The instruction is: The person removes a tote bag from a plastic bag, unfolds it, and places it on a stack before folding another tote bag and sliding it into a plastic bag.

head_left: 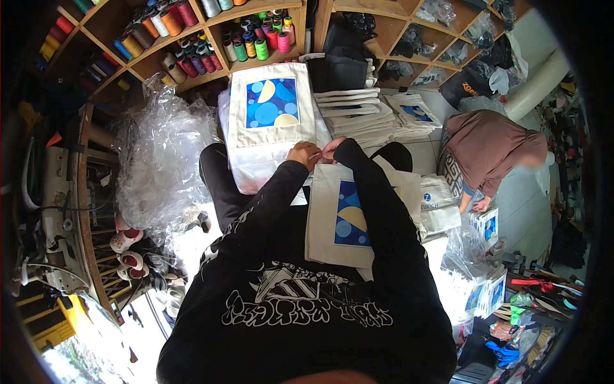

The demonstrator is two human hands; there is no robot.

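A cream canvas tote bag [321, 221] with a blue circle print lies across my lap, partly under my right forearm. At its upper left corner my left hand [304, 155] is closed, with the fingertips pinched together. My right hand [334, 148] meets it there, fingers also closed on the bag's top edge. The fingertips nearly touch, and a small pale bit between them is too small to make out. Just beyond my hands, a similar printed tote bag [240, 121] lies on top of a plastic-wrapped pile.
Clear plastic wrap [160, 153] is heaped at the left. Stacked canvas bags [355, 112] stand ahead to the right, below wooden shelves [256, 16] of thread spools. A co-worker [489, 150] bends over printed bags [489, 227] at the right. A Zurich bag [438, 208] lies between us.
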